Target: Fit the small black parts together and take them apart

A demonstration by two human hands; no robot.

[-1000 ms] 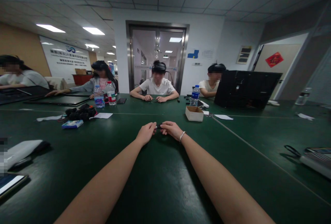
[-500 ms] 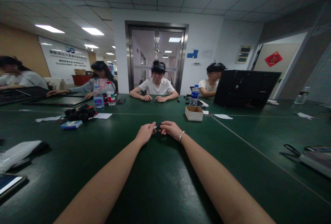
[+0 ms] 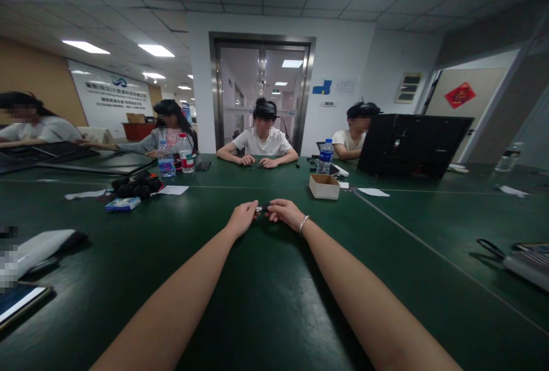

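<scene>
Pinched between the fingertips (image 3: 256,211) of both hands: a small dark object (image 3: 262,208) with a pale metallic end, too small to identify. Left hand (image 3: 242,219) closed on its pale end, fingers together; right hand (image 3: 285,213) closed on its dark end, fingers curled together over it. Both hands low over the green table (image 3: 266,302), knuckles up, meeting over the middle of the tabletop; contact with the surface not discernible. A thin silver bracelet (image 3: 303,224) on the right wrist, just behind the hand. Bare forearms stretched back from the hands toward the camera.

Beyond the fingers and a little to the right: a small open cardboard box (image 3: 324,186), with a white slip of paper (image 3: 373,192) further right. Past the box, a water bottle (image 3: 325,158) with a blue label. Farther right still, an open black laptop (image 3: 409,145), seen from its back.

Beyond the fingers to the left: a heap of black items (image 3: 137,186), a white sheet (image 3: 172,190) just beside it, a small blue packet (image 3: 122,204) in front. Two more bottles (image 3: 175,157) behind the heap.

Straight ahead of the fingers, across the table: a seated person in a white shirt (image 3: 262,142), hands together on the tabletop. Other people seated to either side, well apart from the hands.

Near left, at the table edge: a white folded item (image 3: 40,245) and a tablet (image 3: 19,299).
</scene>
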